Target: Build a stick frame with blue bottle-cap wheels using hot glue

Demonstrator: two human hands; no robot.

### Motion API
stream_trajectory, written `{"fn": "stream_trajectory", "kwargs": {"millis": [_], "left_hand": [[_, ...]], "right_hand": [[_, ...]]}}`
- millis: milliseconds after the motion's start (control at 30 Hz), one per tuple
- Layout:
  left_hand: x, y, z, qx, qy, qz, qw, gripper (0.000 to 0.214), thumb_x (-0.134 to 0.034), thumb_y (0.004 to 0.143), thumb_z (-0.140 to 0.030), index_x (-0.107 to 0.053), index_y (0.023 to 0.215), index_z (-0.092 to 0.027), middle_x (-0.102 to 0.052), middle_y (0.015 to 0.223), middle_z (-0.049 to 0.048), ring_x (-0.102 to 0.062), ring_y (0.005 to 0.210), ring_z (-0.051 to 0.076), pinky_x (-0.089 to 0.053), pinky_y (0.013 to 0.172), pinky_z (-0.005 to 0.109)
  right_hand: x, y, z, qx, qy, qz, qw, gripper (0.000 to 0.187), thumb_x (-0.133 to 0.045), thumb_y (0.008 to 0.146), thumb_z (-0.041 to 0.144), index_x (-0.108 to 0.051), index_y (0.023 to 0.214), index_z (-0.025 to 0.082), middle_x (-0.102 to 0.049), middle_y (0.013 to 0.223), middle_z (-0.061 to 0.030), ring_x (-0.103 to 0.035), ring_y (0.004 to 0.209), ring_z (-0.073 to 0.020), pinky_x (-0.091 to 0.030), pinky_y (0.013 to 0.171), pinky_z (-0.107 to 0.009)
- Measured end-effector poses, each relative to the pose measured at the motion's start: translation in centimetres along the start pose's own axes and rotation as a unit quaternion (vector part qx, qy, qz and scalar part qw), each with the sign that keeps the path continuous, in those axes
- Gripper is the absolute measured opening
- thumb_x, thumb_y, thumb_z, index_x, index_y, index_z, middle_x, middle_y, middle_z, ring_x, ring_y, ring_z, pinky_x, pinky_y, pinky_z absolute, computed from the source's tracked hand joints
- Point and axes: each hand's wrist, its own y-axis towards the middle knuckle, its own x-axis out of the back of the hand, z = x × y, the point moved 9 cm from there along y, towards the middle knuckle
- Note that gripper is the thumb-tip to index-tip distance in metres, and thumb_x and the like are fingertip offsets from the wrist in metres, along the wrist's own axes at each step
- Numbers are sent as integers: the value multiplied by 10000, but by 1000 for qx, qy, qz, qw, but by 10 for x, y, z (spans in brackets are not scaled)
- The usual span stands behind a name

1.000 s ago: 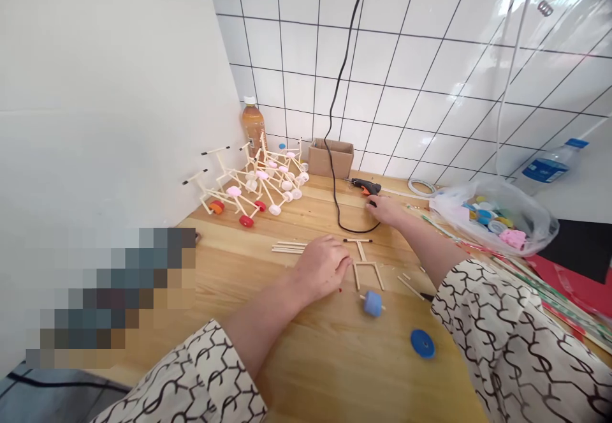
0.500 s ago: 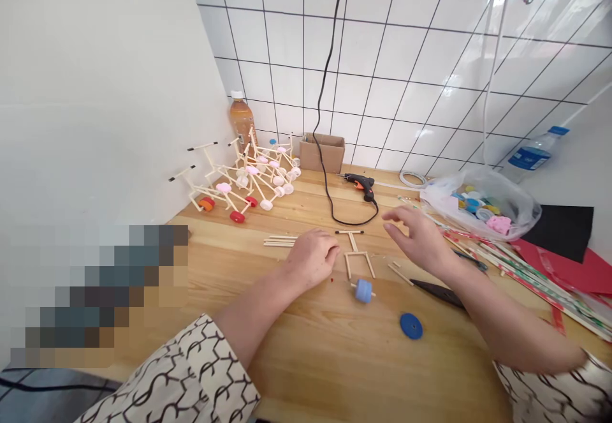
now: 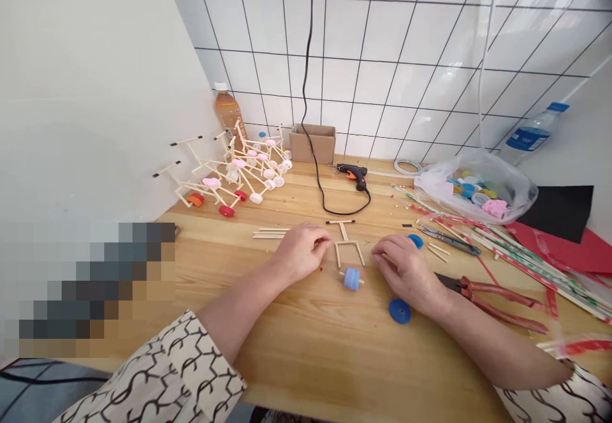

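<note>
My left hand (image 3: 302, 252) rests on the table with its fingers curled in and the thumb close to them. Anything between those fingertips is hidden. Right of it lies a small frame of wooden sticks (image 3: 343, 230) with a black-tipped crossbar. Below the frame sits a blue wheel (image 3: 352, 279) with a stick through its middle. My right hand (image 3: 408, 273) is low over the table right of the frame, its thumb and fingers closed together; what they hold, if anything, I cannot make out. A flat blue disc (image 3: 400, 311) lies just below this hand.
Pliers (image 3: 478, 290), scissors (image 3: 452, 239) and striped straws (image 3: 535, 270) lie at right. Behind are a glue gun (image 3: 352, 174) and a bag of caps (image 3: 478, 187). Stick models with wheels (image 3: 229, 171) stand at back left. Loose sticks (image 3: 270, 233) lie beside my left hand.
My right hand has come down and toward me from its raised place, its fingers closing. The scissors and pliers handles now show. My left hand stays by the stick frame; the view has shifted slightly.
</note>
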Motion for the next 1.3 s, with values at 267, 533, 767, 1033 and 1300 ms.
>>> {"fn": "stream_trajectory", "kwargs": {"millis": [267,533,767,1033,1300], "left_hand": [[-10,-4,-12,-25,-90,85,992,93,-608,732,-117,-677,711,-175,-674,726,4,-603,701,134,-464,684,239],[-10,-4,-3,40,-84,77,993,112,-591,743,-143,-674,674,-170,-654,625,-14,-567,587,113,-409,568,205],[-9,-5,7,89,-65,61,992,139,-559,770,-182,-660,674,-173,-646,604,-13,-544,546,113,-391,540,215],[-10,-5,2,62,-56,30,996,107,-575,764,-168,-659,699,-173,-658,658,-2,-573,611,125,-408,581,221],[-3,-3,8,68,-67,-14,995,98,-579,749,-124,-650,710,-178,-659,672,-7,-581,622,121,-431,589,209]], "right_hand": [[0,-4,23,29,65,63,995,72,-521,805,158,-568,819,210,-627,797,-52,-564,772,-203,-429,713,-363],[2,-5,20,27,44,31,998,77,-512,805,142,-533,770,207,-601,748,-49,-536,735,-206,-396,688,-373],[2,-5,9,8,26,4,1000,99,-499,814,143,-538,757,213,-593,732,-49,-527,721,-205,-398,681,-366],[3,-7,2,14,3,-17,1000,80,-495,833,165,-551,795,207,-604,768,-53,-536,745,-205,-392,693,-365],[2,-6,0,18,1,-11,1000,90,-492,841,148,-557,791,184,-598,769,-54,-523,741,-197,-377,693,-358]]}}
